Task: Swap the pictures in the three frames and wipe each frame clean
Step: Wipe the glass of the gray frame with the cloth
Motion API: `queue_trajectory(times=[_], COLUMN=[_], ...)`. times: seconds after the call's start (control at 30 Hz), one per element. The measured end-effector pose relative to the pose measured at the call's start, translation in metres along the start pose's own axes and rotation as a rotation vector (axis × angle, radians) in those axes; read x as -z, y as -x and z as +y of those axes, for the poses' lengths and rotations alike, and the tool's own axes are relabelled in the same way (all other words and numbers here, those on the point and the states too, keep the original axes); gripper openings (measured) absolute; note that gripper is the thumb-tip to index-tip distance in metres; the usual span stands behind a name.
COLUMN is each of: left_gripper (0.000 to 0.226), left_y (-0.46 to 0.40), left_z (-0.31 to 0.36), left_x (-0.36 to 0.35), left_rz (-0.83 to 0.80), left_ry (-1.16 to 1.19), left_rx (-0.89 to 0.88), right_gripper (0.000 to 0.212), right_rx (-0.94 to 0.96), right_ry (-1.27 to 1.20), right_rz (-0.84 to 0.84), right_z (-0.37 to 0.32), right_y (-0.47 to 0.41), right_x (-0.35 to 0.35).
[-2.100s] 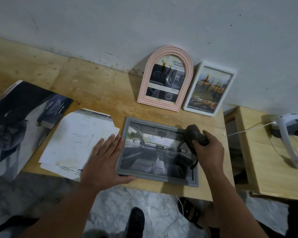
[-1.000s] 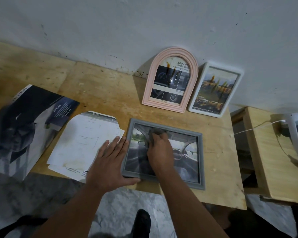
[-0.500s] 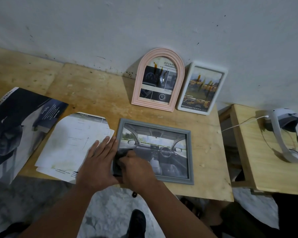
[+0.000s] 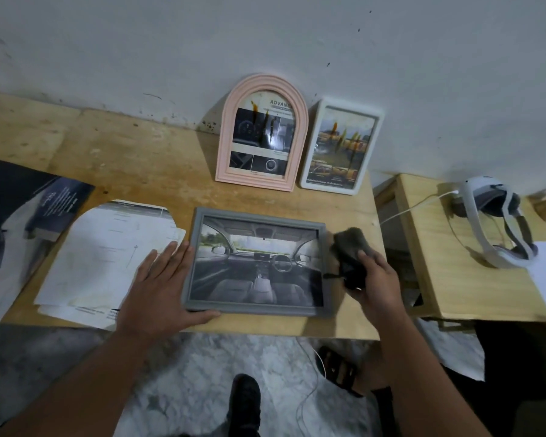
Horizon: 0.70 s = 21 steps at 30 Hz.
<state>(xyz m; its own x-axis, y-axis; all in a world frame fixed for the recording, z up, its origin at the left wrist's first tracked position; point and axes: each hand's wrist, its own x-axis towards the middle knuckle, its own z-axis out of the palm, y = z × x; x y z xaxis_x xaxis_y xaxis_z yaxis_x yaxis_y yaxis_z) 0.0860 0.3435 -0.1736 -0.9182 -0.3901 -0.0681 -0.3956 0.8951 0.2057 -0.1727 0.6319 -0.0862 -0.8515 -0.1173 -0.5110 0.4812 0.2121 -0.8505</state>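
Observation:
A grey frame (image 4: 259,216) with a car-interior picture lies flat near the table's front edge. My left hand (image 4: 161,285) lies flat against its left side, fingers straight, thumb along the frame's bottom edge. My right hand (image 4: 375,279) grips a dark cloth (image 4: 350,247) at the frame's right edge. A pink arched frame (image 4: 224,146) and a white frame (image 4: 375,134) lean upright against the wall behind; both show dark streaks on their glass.
Loose white papers (image 4: 101,257) and a dark brochure (image 4: 19,216) lie left of the grey frame. A lower wooden stand (image 4: 448,279) to the right carries a white headset (image 4: 492,222) with a cable. The table's front edge (image 4: 265,332) is close below the frame.
My right hand swept the cloth across the glass from the frame's left side to its right edge. My left hand stayed against the frame's left side.

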Motion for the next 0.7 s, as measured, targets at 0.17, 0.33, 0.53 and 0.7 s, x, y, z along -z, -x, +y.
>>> queue_trajectory(times=[0.17, 0.33, 0.53, 0.7], left_gripper=[0.136, 0.136, 0.137, 0.127], left_y=[-0.002, -0.001, -0.001, -0.009], left_z=[0.000, 0.000, 0.005, 0.013], left_x=[-0.003, -0.002, 0.013, 0.030], left_rz=[0.015, -0.012, -0.099, -0.156], left_ry=[-0.014, -0.019, 0.029, 0.155], left_rx=[-0.006, 0.005, 0.037, 0.113], right_gripper=[0.051, 0.088, 0.064, 0.054], right_rx=[0.162, 0.065, 0.284, 0.243], right_ry=[0.918, 1.040, 0.959, 0.875], right_rz=[0.114, 0.271, 0.208, -0.081], right_z=[0.042, 0.049, 0.019, -0.003], right_y=[-0.023, -0.008, 0.042, 0.045], right_x=[0.032, 0.037, 0.028, -0.006])
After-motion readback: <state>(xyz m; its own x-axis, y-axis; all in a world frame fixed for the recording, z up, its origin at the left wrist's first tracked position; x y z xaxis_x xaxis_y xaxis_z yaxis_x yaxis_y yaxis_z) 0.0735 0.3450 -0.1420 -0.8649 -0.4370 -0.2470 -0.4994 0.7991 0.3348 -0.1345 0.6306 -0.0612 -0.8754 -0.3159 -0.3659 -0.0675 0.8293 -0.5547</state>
